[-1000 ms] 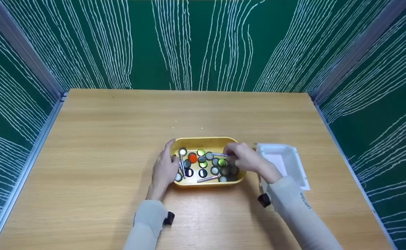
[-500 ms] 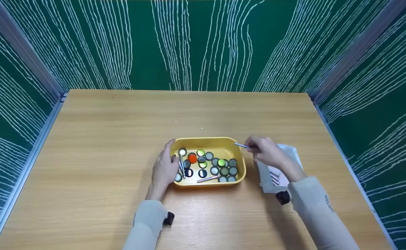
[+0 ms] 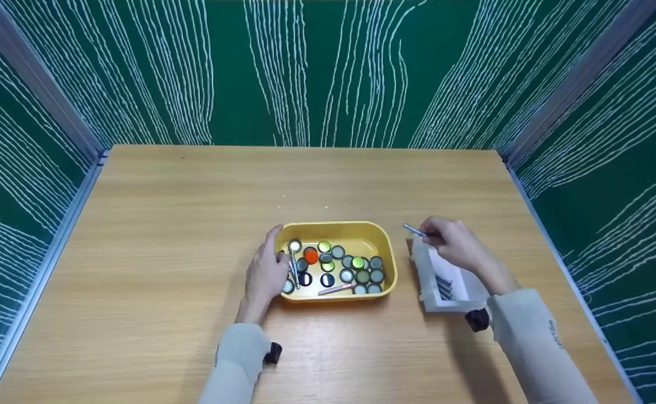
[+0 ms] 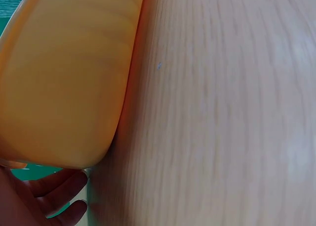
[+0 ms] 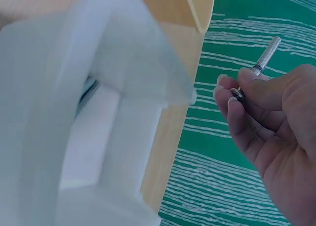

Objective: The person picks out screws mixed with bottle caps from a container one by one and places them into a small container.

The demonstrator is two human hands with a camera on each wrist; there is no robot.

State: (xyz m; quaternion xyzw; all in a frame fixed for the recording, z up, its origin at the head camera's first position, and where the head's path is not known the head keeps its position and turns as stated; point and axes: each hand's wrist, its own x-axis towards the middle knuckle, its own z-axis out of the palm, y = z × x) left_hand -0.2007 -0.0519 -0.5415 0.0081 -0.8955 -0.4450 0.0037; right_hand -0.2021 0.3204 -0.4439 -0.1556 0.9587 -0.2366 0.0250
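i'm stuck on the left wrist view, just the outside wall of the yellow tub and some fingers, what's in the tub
Observer: Inside the yellow tub lie round discs, one of them orange-red, among slim metal rods.

Operator: ok and is anything held outside my view

Observer: Yes, the right hand pinches a metal bolt, its shaft sticking out past the fingertips.

Operator: is there any other container around

Observer: A white bin stands to the right of the tub, apart from it, with several slim metal pieces lying inside.
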